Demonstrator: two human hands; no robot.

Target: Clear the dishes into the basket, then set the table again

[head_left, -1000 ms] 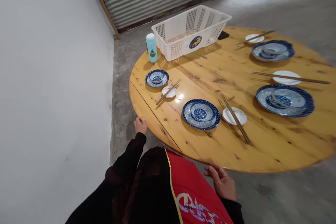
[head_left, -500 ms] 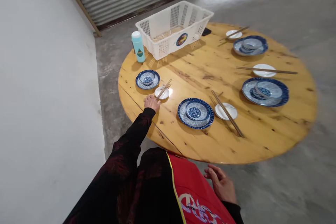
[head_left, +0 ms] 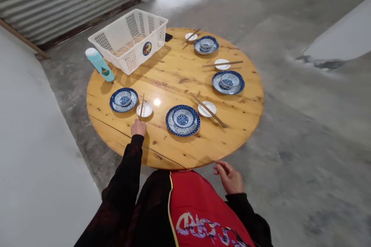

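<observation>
My left hand (head_left: 138, 127) reaches over the near edge of a round wooden table (head_left: 174, 79), its fingers closed on the near end of a pair of chopsticks (head_left: 142, 105). The chopsticks lie across a small white dish (head_left: 146, 110), pointing away from me. Left of the dish, a small blue-patterned bowl sits on a blue plate (head_left: 123, 99). My right hand (head_left: 229, 177) hovers below the table's front edge with its fingers loosely spread and nothing in it.
Three more settings stand on the table: a near blue plate with bowl (head_left: 182, 120), a right one (head_left: 228, 82) and a far one (head_left: 206, 44), each with a white dish and chopsticks. A white basket (head_left: 127, 38), a teal bottle (head_left: 100, 65) and a dark phone (head_left: 168, 37) stand at the back. A white wall runs along the left.
My left hand has gone from the table's edge to the chopsticks and turned them from slanting to pointing straight away. My view has pulled back and swung right.
</observation>
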